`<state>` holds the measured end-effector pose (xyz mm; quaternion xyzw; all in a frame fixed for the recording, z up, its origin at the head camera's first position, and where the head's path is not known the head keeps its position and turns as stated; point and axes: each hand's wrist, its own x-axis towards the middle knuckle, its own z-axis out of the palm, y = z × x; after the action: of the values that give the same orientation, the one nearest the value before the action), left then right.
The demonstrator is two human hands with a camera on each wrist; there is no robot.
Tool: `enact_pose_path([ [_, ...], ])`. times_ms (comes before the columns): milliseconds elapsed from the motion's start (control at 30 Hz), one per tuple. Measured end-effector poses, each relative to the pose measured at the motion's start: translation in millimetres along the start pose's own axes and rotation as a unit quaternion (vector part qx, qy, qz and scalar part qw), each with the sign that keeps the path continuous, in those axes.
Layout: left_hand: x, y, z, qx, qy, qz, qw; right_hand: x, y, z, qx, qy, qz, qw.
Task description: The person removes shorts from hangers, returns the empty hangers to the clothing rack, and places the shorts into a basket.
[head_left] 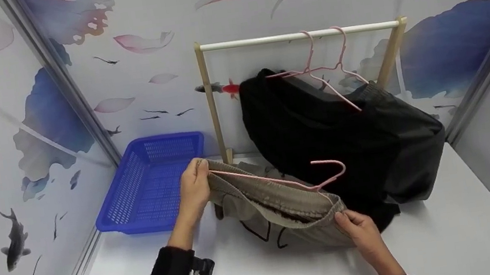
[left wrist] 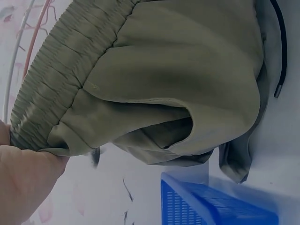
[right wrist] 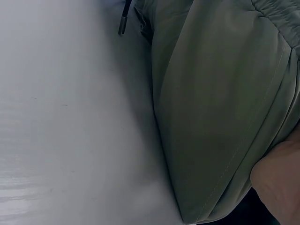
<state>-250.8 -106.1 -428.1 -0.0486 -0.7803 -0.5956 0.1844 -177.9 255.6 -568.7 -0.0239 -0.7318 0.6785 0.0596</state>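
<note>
Both hands hold a pair of olive-khaki shorts [head_left: 245, 204] by the elastic waistband, stretched between them above the table. My left hand [head_left: 194, 183] grips the waistband's left end, and my right hand [head_left: 358, 229] pinches the right end between thumb and fingers. Inside the waist opening lies a pink hanger [head_left: 270, 180], its hook standing up near the right end and its left tip at my left hand. Black drawstring ends [head_left: 281, 238] hang below the front. In the left wrist view the gathered waistband [left wrist: 70, 61] and a side pocket show; in the right wrist view, one leg [right wrist: 211, 117].
Behind, a rack with a white rail [head_left: 251, 42] and wooden posts carries black garments [head_left: 310, 123] on two pink hangers [head_left: 311, 51]. A blue plastic basket [head_left: 112, 199] stands at the left on the white table [head_left: 469, 230]. Printed wall panels enclose the back and sides.
</note>
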Motion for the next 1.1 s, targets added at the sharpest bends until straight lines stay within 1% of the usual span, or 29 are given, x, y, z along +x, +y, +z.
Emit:
enact_pose_path([
  [67, -1.1, -1.7, 0.8, -0.059, -0.001, -0.033, 0.9977, -0.3, 1.4, -0.3, -0.003, 0.005, -0.001, 1.0],
  [133, -2.3, -4.0, 2.0, -0.13, -0.006, -0.063, 0.9896, -0.5, 2.3, -1.2, -0.007, 0.009, -0.002, 1.0],
  [200, -2.9, -6.7, 3.0, -0.204, -0.013, -0.085, 0.9752, -0.6, 2.1, -2.1, -0.008, 0.012, 0.001, 1.0],
  [267, -3.2, -9.9, 3.1, -0.273, -0.023, -0.1, 0.9565, -0.5, 1.4, -2.7, -0.007, 0.014, 0.006, 1.0],
  [333, -3.6, -12.5, 3.2, -0.325, -0.03, -0.111, 0.9388, -0.4, 0.4, -2.8, -0.003, 0.013, 0.009, 1.0],
  [400, -4.2, -14.6, 3.0, -0.36, -0.032, -0.12, 0.9246, -0.2, -0.4, -2.8, 0.003, 0.013, 0.012, 1.0],
  [433, -4.6, -15.3, 3.1, -0.37, -0.033, -0.12, 0.9205, -0.1, -0.5, -3.0, 0.007, 0.013, 0.013, 1.0],
  [500, -5.1, -16.3, 4.2, -0.382, -0.036, -0.116, 0.916, -0.1, -0.7, -3.6, 0.015, 0.014, 0.014, 1.0],
  [567, -5.4, -16.9, 5.7, -0.387, -0.043, -0.109, 0.9145, -0.1, -0.7, -4.5, 0.022, 0.017, 0.014, 1.0],
  [633, -5.9, -16.9, 7.1, -0.382, -0.053, -0.098, 0.9173, 0.2, -0.5, -5.2, 0.025, 0.02, 0.015, 0.999],
  [667, -6.1, -16.8, 7.7, -0.377, -0.055, -0.093, 0.9198, 0.2, -0.6, -5.6, 0.023, 0.022, 0.015, 0.999],
  [700, -6.6, -16.6, 8.2, -0.367, -0.057, -0.089, 0.924, 0.5, -0.6, -5.8, 0.023, 0.026, 0.016, 0.999],
  [733, -7.1, -16.7, 8.6, -0.353, -0.059, -0.086, 0.9299, 0.6, -0.8, -6.1, 0.022, 0.028, 0.019, 0.999],
  [800, -8.0, -16.9, 8.7, -0.314, -0.061, -0.076, 0.9443, 0.8, -0.9, -6.3, 0.023, 0.032, 0.024, 0.999],
  [867, -8.9, -17.6, 7.8, -0.267, -0.059, -0.068, 0.9596, 0.9, -1.1, -6.5, 0.025, 0.037, 0.029, 0.999],
  [967, -10.1, -18.5, 4.6, -0.191, -0.06, -0.054, 0.9783, 1.0, -0.9, -6.1, 0.017, 0.038, 0.026, 0.999],
  [1033, -10.7, -19.2, 1.5, -0.145, -0.067, -0.045, 0.9862, 1.0, -0.6, -5.8, 0.009, 0.038, 0.021, 0.999],
  [1100, -11.0, -19.8, -1.5, -0.115, -0.082, -0.035, 0.9894, 1.2, -0.3, -5.6, 0.004, 0.042, 0.014, 0.999],
])
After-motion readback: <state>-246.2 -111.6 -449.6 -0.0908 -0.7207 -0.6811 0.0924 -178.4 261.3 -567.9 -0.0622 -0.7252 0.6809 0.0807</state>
